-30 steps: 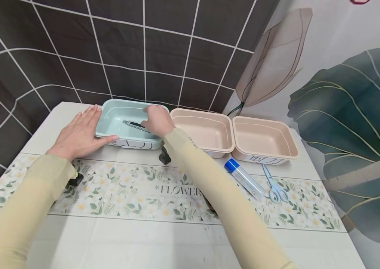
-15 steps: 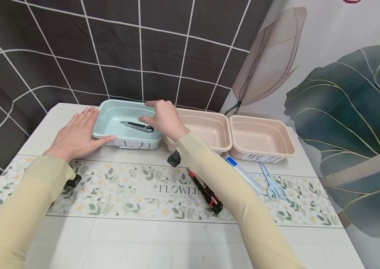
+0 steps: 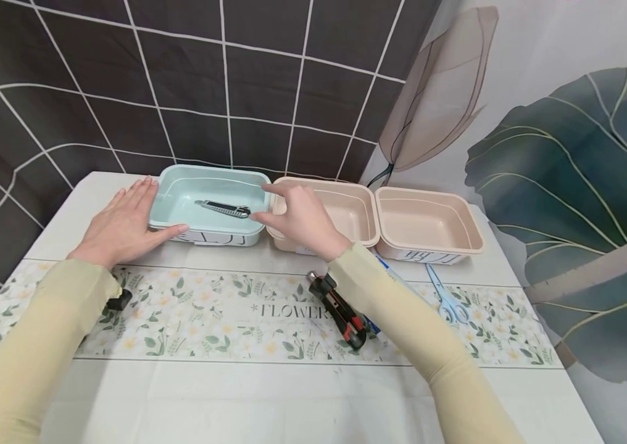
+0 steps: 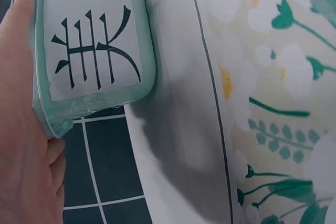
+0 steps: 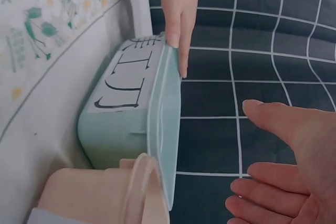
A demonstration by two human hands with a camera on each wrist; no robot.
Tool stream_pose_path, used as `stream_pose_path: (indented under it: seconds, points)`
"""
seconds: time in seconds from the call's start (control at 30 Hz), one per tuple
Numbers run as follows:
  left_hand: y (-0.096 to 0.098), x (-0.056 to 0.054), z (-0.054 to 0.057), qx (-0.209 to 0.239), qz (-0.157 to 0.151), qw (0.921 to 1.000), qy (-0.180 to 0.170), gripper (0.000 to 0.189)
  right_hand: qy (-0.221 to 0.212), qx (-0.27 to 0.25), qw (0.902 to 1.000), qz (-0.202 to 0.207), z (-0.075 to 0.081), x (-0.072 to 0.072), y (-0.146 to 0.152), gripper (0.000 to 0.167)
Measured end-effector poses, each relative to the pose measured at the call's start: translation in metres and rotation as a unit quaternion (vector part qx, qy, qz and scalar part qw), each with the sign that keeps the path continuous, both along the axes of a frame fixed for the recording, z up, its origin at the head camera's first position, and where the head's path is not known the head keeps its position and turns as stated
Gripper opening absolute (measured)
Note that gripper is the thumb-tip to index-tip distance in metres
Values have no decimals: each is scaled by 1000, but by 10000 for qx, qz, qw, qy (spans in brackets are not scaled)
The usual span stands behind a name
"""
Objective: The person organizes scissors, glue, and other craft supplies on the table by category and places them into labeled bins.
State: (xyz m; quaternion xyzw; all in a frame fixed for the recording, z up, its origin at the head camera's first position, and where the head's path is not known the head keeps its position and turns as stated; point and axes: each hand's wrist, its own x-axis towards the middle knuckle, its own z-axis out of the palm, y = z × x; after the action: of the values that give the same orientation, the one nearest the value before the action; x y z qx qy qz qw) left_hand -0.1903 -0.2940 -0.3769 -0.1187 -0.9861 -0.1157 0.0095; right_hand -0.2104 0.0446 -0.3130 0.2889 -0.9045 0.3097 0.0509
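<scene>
My left hand [image 3: 119, 219] lies with straight fingers along the left end of a light blue plastic bin [image 3: 216, 174], its thumb at the front rim. In the left wrist view that hand [image 4: 21, 103] sits against the bin's rim, beside a paper label with dark characters. A small box cutter [image 3: 226, 209] with a black and grey handle lies on the blue bin's floor. My right hand [image 3: 308, 219] is over the meeting rims of the blue bin and the middle pink bin [image 3: 360, 225]. Its thumb and fingers are spread apart, and nothing is between them in the right wrist view.
Another pink bin [image 3: 430, 225] with a label stands at the right. A red and black utility knife [image 3: 343, 317] lies on the floral runner [image 3: 208, 314]. Light blue scissors [image 3: 447, 296] lie further right. My right sleeve mostly covers a blue-capped tube. A dark checked curtain [image 3: 180, 74] hangs behind.
My right hand has withdrawn from inside the blue bin toward the right, leaving the box cutter lying there. My left hand has stayed at the bin's end. The head view has shifted slightly.
</scene>
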Motion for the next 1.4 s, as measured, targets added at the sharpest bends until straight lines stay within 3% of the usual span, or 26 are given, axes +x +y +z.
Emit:
stream_pose_path:
  seconds: [0.57,0.8,0.97,1.4]
  points:
    - [-1,-1,-1,7,-3,10000,18,110,248,-96,9994,-220,-11,34,54,54]
    - [-2,-2,-2,22,-3,10000,5,110,149,-336,9992,-175,-12,44,72,55]
    - [-1,-4,-1,19,4,10000,-42,110,1,-194,9994,-284,-16,55,83,59]
    - [-1,-4,0,12,13,10000,-65,110,-139,-222,9991,-346,-37,80,108,57]
